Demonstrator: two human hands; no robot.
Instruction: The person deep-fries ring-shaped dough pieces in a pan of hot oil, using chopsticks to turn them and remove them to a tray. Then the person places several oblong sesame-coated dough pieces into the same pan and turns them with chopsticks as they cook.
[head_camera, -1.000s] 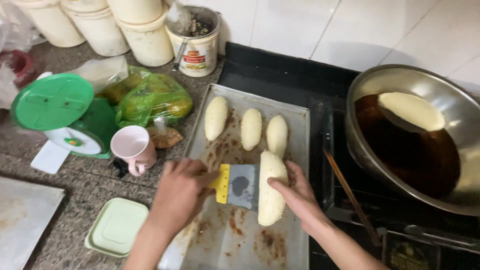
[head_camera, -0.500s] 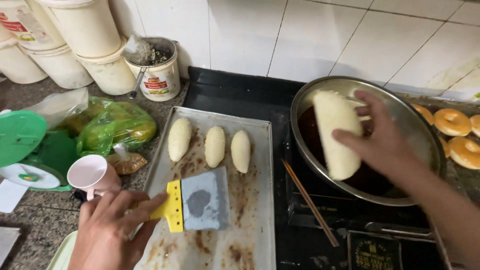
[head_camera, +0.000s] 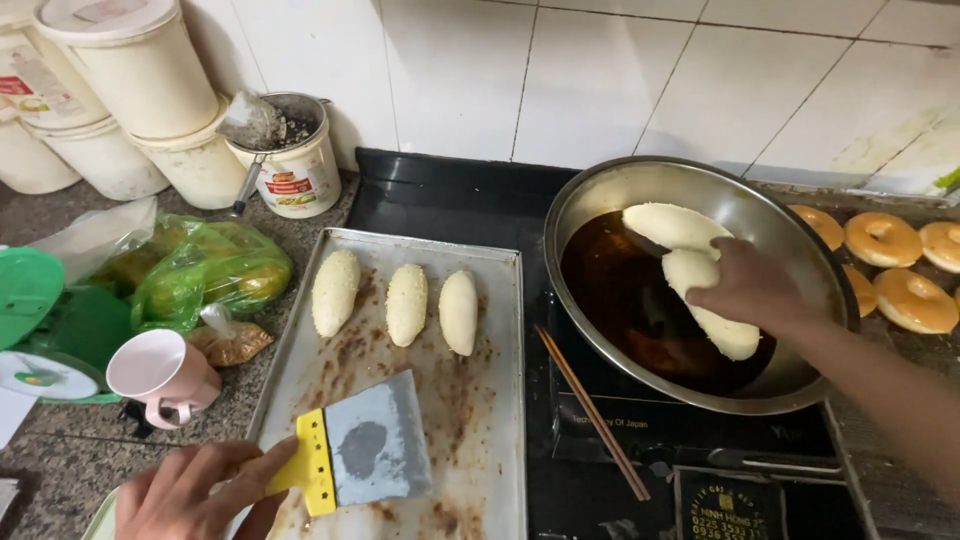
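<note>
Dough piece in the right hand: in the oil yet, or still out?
Partly in: right hand holds the dough piece inside the pan, its lower end meeting the dark oil.

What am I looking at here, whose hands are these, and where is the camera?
The camera sits on a person's head and looks down at a kitchen counter, so both hands belong to that person. The left hand holds a scraper with a yellow handle over a metal tray. Three pale dough pieces lie in a row on the tray. The right hand lowers another dough piece into a metal bowl of dark oil, where one more already lies. Chopsticks lie on the black stove beside it, fried rings sit at the right, and a pink cup stands at the left.
</note>
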